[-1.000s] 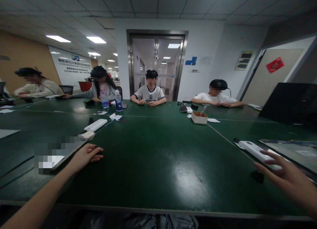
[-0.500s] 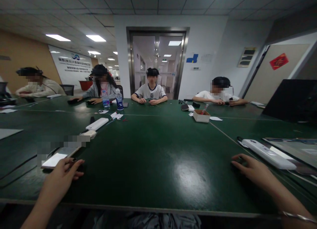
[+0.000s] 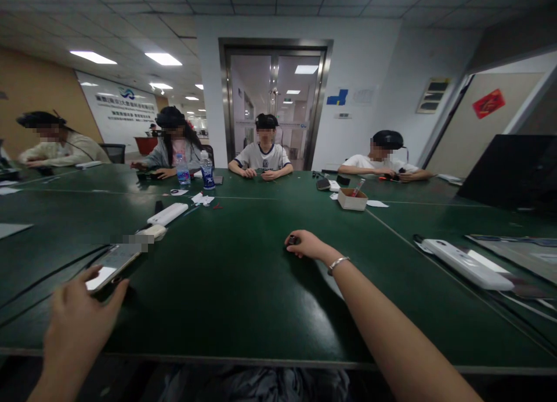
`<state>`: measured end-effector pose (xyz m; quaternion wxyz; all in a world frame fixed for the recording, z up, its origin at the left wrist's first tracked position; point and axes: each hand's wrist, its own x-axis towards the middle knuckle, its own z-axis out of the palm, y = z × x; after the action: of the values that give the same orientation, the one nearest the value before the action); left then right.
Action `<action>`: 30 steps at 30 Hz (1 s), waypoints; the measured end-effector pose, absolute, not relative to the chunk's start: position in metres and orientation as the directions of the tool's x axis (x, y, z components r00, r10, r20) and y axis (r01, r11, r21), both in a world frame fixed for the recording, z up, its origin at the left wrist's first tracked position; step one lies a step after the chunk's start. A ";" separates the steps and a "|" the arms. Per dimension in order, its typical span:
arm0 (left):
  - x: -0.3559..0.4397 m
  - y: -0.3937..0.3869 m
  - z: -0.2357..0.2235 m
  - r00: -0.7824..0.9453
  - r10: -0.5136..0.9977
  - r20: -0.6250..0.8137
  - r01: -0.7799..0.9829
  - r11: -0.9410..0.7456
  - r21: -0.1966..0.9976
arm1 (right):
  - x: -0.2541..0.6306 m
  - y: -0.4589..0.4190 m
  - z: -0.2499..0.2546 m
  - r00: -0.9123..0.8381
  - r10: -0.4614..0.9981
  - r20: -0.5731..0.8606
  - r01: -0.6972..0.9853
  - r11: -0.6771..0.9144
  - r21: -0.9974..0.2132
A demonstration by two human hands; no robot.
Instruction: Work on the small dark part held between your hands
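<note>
My right hand is over the middle of the green table, its fingers closed around a small dark object with a squarish face. The object's kind is too small to make out. A silvery bracelet circles my right wrist. At the lower left, my left hand has its thumb and fingers spread apart. Its fingertips are beside the near end of a lit phone; whether they touch it I cannot tell. A small dark thing shows near the left thumb, partly hidden.
A white power bank-like block lies beyond the phone, with black cables running left. To the right are a white device and a dark monitor. Farther off stand two bottles and a small box. Several people sit across the table.
My right hand has moved left and forward from the right side to the table's middle, the small dark object now showing in its fingers. My left hand has shifted left and spread its fingers.
</note>
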<state>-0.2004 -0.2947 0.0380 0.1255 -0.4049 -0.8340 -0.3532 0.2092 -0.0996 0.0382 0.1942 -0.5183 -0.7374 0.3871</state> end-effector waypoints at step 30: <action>0.021 -0.075 0.002 -0.029 0.937 0.349 0.553 -0.276 0.786 | 0.141 -0.070 0.005 -0.069 0.935 0.349 0.706 0.293 -0.645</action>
<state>0.0209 -0.0752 0.0021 -0.2152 -0.6627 -0.5618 -0.4460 0.1406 -0.0703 0.0047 0.3688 -0.5740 -0.7146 0.1549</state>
